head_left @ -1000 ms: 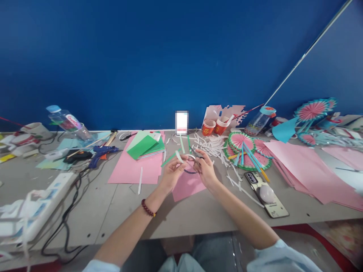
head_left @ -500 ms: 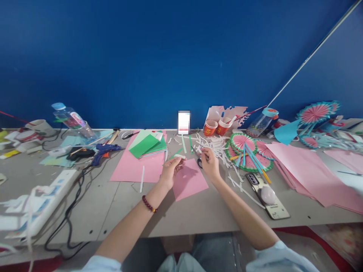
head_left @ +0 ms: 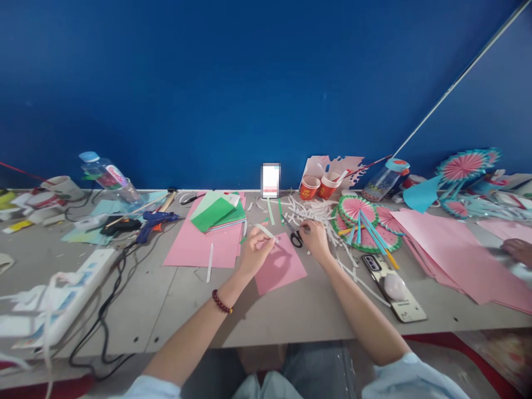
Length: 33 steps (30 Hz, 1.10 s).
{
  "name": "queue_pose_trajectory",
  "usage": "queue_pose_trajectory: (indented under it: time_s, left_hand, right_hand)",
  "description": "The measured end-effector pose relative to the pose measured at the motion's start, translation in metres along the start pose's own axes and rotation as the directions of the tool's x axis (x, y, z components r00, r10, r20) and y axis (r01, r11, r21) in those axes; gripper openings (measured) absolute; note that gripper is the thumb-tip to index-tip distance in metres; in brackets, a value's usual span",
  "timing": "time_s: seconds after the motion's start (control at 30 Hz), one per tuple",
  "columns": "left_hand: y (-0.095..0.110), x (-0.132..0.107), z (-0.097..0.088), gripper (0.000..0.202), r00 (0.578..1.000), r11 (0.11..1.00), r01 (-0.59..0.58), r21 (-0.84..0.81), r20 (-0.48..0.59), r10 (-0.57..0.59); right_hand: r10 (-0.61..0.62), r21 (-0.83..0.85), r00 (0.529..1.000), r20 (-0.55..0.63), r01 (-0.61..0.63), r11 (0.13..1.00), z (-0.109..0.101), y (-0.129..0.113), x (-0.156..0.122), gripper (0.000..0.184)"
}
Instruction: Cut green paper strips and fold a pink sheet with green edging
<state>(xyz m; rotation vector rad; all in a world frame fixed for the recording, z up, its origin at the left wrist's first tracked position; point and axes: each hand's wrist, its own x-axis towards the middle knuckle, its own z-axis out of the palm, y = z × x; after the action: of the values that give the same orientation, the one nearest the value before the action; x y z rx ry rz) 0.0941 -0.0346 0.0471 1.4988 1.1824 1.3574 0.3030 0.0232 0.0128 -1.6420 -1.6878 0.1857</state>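
My left hand point(head_left: 256, 249) pinches a short white paper strip point(head_left: 265, 230) between thumb and fingers, above the far left part of a small pink paper sheet point(head_left: 280, 266). My right hand point(head_left: 315, 238) rests with curled fingers just right of the scissors' black handles point(head_left: 296, 239), beside a heap of white paper strips point(head_left: 318, 210). Whatever is in its fingertips, if anything, is too small to make out. The scissors lie on the table with their blades pointing away. Green paper point(head_left: 214, 214) and a larger pink sheet point(head_left: 183, 249) lie to the left.
A phone point(head_left: 409, 307) lies at right, near pink-and-green paper fans point(head_left: 358, 213) and red paper cups point(head_left: 310, 188). Larger pink sheets point(head_left: 449, 244) spread further right, near another person's hand point(head_left: 517, 250). Left are a glue gun point(head_left: 153, 221), cables and a power strip point(head_left: 78, 293).
My left hand has turned, raising the white strip into clearer view. My right hand has shifted right, off the scissors' handles. Another person's hand has appeared at the far right.
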Motion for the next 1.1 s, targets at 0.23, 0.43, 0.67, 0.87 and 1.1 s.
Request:
queue_pose_trajectory:
  time_s: [0.23, 0.43, 0.67, 0.87, 1.1]
  left_hand:
    - [0.002, -0.001, -0.002, 0.007, 0.969, 0.948, -0.198, 0.248, 0.194, 0.151]
    - [-0.002, -0.002, -0.001, 0.008, 0.939, 0.929, -0.259, 0.265, 0.294, 0.178]
    - [-0.007, 0.009, -0.008, 0.022, 0.992, 0.995, 0.003, 0.101, 0.127, -0.016]
    - [-0.013, 0.014, -0.010, 0.026, 0.986, 0.982, 0.167, -0.093, 0.034, -0.165]
    - [-0.009, 0.016, -0.011, 0.026, 0.969, 0.964, 0.213, -0.161, -0.092, -0.230]
  right_hand:
    - [-0.043, 0.528, 0.959, 0.279, -0.116, 0.841, -0.006, -0.035, -0.009, 0.037]
    - [-0.132, 0.712, 0.841, 0.525, -0.349, 0.609, -0.009, -0.061, -0.026, 0.026]
    - [-0.115, 0.662, 0.783, 0.611, -0.426, 0.616, -0.005, -0.062, -0.031, 0.027]
    - [-0.122, 0.626, 0.728, 0.675, -0.478, 0.616, -0.002, -0.065, -0.035, 0.031]
    - [-0.043, 0.560, 0.709, 0.704, -0.516, 0.648, -0.002, -0.065, -0.035, 0.028]
